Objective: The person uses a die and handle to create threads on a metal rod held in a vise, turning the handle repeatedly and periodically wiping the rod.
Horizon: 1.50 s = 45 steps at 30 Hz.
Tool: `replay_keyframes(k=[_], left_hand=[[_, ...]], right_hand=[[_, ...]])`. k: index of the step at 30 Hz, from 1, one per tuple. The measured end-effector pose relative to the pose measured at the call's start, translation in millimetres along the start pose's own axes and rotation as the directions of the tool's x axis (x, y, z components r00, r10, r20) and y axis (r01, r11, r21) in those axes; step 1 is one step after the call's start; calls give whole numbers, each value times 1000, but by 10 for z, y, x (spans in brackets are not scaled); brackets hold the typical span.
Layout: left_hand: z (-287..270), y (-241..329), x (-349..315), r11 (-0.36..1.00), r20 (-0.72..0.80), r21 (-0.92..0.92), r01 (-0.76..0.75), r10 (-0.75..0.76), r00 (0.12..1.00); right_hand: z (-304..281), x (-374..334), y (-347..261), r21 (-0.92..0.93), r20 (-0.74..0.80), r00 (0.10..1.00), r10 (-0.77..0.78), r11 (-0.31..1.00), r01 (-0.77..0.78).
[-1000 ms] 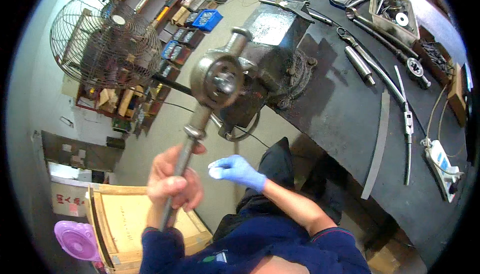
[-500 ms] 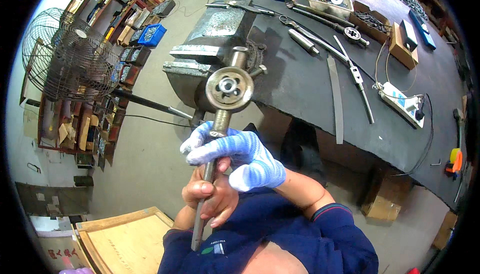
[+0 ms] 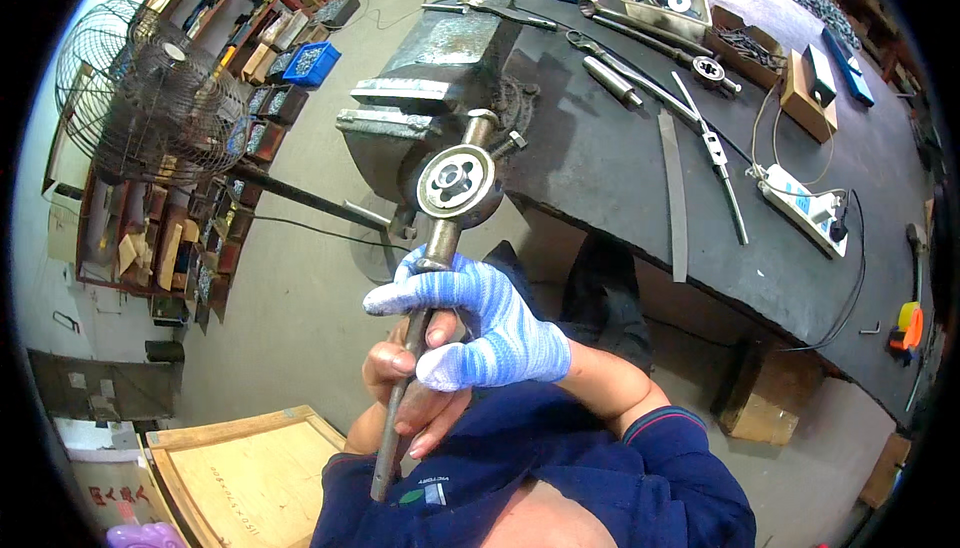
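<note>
Beside a dark workbench [image 3: 590,183] and vise [image 3: 385,126], a person's bare left hand [image 3: 432,409] clasps a metal tool [image 3: 445,238]; the gloved right hand [image 3: 492,328] curls around it higher up.

A dark workbench [image 3: 595,183] is standing on a grey floor [image 3: 285,293].
Loaded red-framed shelves [image 3: 135,286] are lining a pale wall [image 3: 48,283] behind a caged fan [image 3: 150,88]; light is gleaming off the bench's far end.

Clear light keeps my gloved right hand [image 3: 490,323] fairly crisp, while glare whitens the workbench [image 3: 620,188] at upper right and a soft shadow falls beside the vise [image 3: 450,43]. Fisheye distortion bows straight edges toward my black-rimmed corners.
</note>
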<state>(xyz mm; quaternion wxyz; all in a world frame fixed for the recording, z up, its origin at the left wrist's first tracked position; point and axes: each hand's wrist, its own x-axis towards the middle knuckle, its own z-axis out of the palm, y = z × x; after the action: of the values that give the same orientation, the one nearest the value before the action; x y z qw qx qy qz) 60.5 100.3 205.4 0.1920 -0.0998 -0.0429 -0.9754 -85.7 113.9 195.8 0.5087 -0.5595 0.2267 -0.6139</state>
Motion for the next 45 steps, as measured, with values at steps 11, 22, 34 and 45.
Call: replay_keyframes(k=[11,22,34,45], left_hand=[[-233,9,-22,1000,30,-23,3,-2,1000],[-412,83,75,993,-24,109,-34,37,999],[-525,135,145,967,-64,254,-35,53,997],[-403,403,-157,-34,-118,990,135,302,946]], right_hand=[[-49,-11,13,-120,-11,1000,22,993,-23],[-10,-31,137,-522,-52,994,-101,851,59],[-62,-80,192,-579,-96,988,-122,814,44],[-94,-118,192,-637,-77,971,-226,760,126]])
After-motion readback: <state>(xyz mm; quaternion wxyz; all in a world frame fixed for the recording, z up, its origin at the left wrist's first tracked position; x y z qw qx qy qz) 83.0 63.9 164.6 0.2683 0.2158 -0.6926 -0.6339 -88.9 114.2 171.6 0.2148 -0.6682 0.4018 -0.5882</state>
